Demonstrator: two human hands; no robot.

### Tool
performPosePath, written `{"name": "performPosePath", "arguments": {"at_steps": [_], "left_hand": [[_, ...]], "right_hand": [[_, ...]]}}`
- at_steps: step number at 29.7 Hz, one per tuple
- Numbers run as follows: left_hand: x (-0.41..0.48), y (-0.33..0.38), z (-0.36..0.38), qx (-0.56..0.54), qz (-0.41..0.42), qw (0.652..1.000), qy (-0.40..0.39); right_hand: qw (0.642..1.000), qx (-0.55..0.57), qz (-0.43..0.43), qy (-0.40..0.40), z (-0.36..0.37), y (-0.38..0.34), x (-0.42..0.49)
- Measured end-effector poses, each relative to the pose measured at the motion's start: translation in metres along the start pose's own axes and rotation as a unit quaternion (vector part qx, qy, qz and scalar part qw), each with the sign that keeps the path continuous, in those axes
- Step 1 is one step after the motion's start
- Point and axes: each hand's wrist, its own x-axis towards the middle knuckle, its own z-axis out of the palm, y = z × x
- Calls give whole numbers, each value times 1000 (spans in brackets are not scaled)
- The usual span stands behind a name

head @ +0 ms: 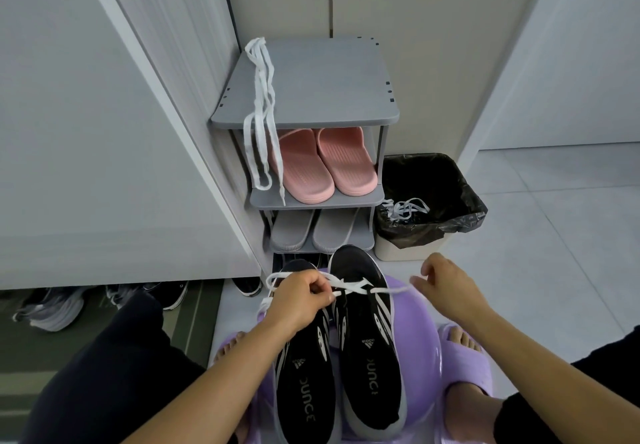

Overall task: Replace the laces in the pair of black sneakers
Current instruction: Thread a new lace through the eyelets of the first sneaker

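Right in front of the person, two black sneakers (370,367) lie side by side on one round purple stool (420,332), toes pointing away. They look light and bendy, so they may slide if the lace is pulled hard.

One white lace (356,286) runs across the far end of the sneakers. The left hand (299,296) pinches it with curled fingers, right over the shoes. The right hand (446,282) pinches the other end, out to the side, and the lace looks pulled tight between them. The lace is flat, soft and floppy. I think it is best held close to its tip, where it is easier to poke through a hole.

Further off stands one grey shoe rack (322,80). More white laces (259,107) hang off its top; I cannot tell how many. It holds two pink slippers (325,163) and two grey slippers (311,232). Beside it is one bin (408,251) with a tangled lace (405,209) inside.
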Motion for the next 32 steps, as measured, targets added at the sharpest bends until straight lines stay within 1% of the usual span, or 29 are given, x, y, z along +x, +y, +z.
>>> {"name": "performPosePath", "arguments": {"at_steps": [1, 3, 4, 5, 6, 8, 10, 13, 15, 17, 18, 19, 20, 22, 23, 24, 25, 27, 28, 29, 30, 31, 32], "left_hand": [[-1, 0, 2, 1, 4, 1000, 9], [-1, 2, 5, 6, 2, 1000, 30], [-1, 3, 7, 15, 0, 999, 42], [-1, 4, 7, 27, -4, 998, 53], [-1, 6, 8, 37, -7, 997, 60], [-2, 9, 9, 29, -15, 998, 55], [-3, 9, 10, 10, -27, 999, 43], [-1, 8, 7, -14, -41, 999, 27], [1, 7, 2, -49, -48, 998, 11], [4, 5, -2, -66, -56, 996, 0], [4, 5, -2, -58, -57, 997, 1], [4, 4, -1, -30, -51, 998, 9], [2, 5, 1, 12, -37, 999, 23], [-3, 9, 6, 96, 1, 994, 54], [-5, 12, 7, 115, 14, 991, 65], [-7, 13, 8, 119, 19, 990, 71], [-7, 13, 8, 115, 16, 990, 74], [-8, 14, 6, 104, 2, 992, 75], [-8, 14, 5, 101, -1, 992, 75], [-8, 14, 4, 103, 0, 992, 75], [-8, 14, 4, 109, 3, 991, 77], [-8, 14, 3, 119, 8, 990, 81], [-9, 15, 4, 127, 11, 988, 85]], "right_hand": [[993, 100, 40, -47, 5, -8, -4], [953, 266, 93, -115, 20, -27, -16], [925, 340, 117, -126, 26, -35, -22], [898, 400, 137, -119, 31, -39, -25], [881, 436, 150, -104, 34, -41, -26], [870, 461, 158, -78, 36, -44, -26], [864, 477, 145, -64, 39, -48, -25], [869, 474, 129, -50, 41, -52, -23], [867, 479, 135, -5, 33, -47, -18], [842, 506, 177, 53, 20, -36, -11], [824, 530, 192, 59, 15, -31, -9], [811, 550, 195, 35, 14, -28, -9], [807, 559, 188, -16, 15, -30, -11], [824, 531, 156, -120, 29, -36, -17], [837, 510, 137, -140, 34, -40, -20], [851, 494, 122, -128, 37, -42, -21], [862, 483, 116, -99, 37, -42, -19], [871, 474, 131, -16, 28, -36, -12], [861, 485, 153, 22, 22, -31, -8], [841, 511, 175, 40, 16, -27, -5], [819, 542, 186, 31, 13, -25, -4], [803, 567, 184, -2, 14, -26, -5], [800, 573, 174, -49, 17, -30, -8]]}}
